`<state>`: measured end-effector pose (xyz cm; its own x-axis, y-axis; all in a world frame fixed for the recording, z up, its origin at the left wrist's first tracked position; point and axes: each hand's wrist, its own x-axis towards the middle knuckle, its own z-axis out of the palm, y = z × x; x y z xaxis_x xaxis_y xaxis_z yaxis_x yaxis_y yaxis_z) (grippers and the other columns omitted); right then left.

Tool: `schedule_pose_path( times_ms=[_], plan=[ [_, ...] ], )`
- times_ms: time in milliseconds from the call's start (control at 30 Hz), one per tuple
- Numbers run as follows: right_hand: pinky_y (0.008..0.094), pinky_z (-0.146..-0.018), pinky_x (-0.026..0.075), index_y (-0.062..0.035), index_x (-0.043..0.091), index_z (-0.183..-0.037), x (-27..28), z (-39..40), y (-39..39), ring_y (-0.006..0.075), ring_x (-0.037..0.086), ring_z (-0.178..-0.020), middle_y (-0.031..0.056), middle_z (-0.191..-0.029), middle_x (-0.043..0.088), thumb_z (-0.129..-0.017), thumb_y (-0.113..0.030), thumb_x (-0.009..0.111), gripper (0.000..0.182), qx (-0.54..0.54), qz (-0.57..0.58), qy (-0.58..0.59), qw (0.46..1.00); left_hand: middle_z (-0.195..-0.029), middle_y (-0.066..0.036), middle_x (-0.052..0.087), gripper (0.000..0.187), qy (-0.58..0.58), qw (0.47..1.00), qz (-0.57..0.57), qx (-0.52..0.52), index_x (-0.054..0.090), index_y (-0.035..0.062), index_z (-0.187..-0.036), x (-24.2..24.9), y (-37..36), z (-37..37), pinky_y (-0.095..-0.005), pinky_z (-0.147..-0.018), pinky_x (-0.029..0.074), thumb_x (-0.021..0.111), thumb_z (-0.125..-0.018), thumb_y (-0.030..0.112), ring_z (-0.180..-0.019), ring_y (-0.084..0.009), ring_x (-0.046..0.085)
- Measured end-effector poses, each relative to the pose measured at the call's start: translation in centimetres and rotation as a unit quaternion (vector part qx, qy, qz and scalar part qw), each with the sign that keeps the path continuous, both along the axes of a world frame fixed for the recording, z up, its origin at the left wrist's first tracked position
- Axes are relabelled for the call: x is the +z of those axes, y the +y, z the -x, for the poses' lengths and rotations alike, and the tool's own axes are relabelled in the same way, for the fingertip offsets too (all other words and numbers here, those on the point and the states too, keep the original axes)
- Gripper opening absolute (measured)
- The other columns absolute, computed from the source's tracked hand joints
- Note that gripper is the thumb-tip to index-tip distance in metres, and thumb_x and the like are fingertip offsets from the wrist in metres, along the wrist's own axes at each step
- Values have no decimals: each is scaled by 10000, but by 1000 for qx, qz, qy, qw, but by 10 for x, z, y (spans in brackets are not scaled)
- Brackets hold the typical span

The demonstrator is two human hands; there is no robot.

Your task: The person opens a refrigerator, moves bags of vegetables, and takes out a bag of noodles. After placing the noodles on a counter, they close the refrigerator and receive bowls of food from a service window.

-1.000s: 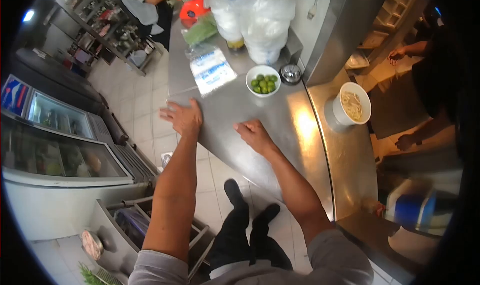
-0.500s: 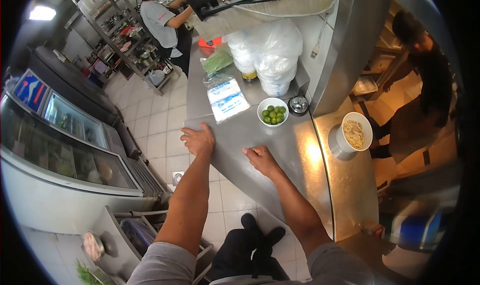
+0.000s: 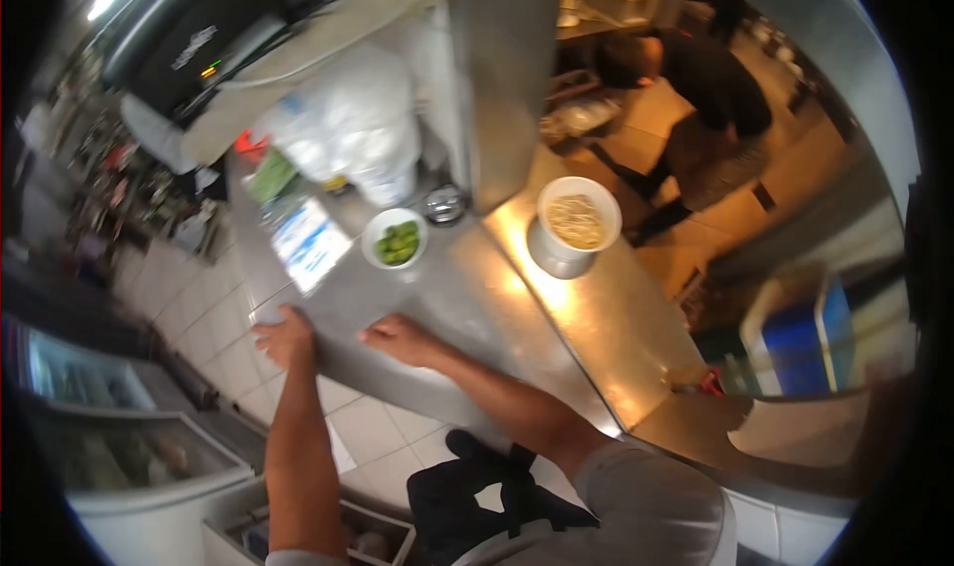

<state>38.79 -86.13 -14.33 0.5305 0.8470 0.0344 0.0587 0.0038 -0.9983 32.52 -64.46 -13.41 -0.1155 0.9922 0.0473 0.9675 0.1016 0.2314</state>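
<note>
My left hand (image 3: pixel 285 337) rests at the edge of the steel counter (image 3: pixel 437 298), its fingers apart and nothing in them. Beside it on the countertop lies my right hand (image 3: pixel 396 338), loosely curled, with nothing visible in it. Farther back sits a white bowl of green limes (image 3: pixel 397 242), and a silver call bell (image 3: pixel 444 204) stands at its right. A clear packet with blue print (image 3: pixel 310 246) lies flat left of the bowl. Neither hand touches these things.
A white bowl of noodles (image 3: pixel 574 222) stands on the lit ledge (image 3: pixel 636 337) at right. White plastic-wrapped stacks (image 3: pixel 363 129) and a green bag (image 3: pixel 272 175) are at the back. Beyond the ledge a person (image 3: pixel 711 99) bends over. A glass-topped fridge (image 3: pixel 129 457) is at left.
The view has swung to the right, so the counter and its things appear farther left and blurred. My hands keep nearly the same pose. The person beyond the ledge is now bent over.
</note>
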Motion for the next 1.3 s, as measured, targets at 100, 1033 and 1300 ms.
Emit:
schedule_pose_path(
  times_ms=[100, 1033, 1300],
  plan=[
    [383, -512, 294, -3, 359, -663, 17, -1, -6, 120, 273, -587, 39, -597, 258, -985, -333, 571, 508, -5, 2, -6, 1000, -1436, -288, 382, 928, 7, 1000, 9, -16, 216, 39, -1533, -20, 17, 5, -506, -931, 498, 397, -895, 688, -1163, -425, 579],
    [390, -530, 309, 28, 410, -697, 25, 1, -8, 137, 280, -596, 62, -594, 288, -989, -306, 571, 472, 6, 2, 10, 1000, -1340, -317, 439, 914, 36, 999, 0, -14, 221, 18, -1510, -20, 17, 4, -540, -870, 523, 342, -906, 693, -1102, -450, 608],
    [393, -512, 292, 29, 397, -671, 19, 1, -6, 142, 265, -570, 77, -577, 266, -990, -314, 573, 500, -3, 1, -36, 999, -1339, -328, 437, 926, 54, 996, -33, -65, 228, -21, -1500, -34, 22, 12, -527, -883, 525, 327, -919, 693, -1087, -453, 616]
  ],
)
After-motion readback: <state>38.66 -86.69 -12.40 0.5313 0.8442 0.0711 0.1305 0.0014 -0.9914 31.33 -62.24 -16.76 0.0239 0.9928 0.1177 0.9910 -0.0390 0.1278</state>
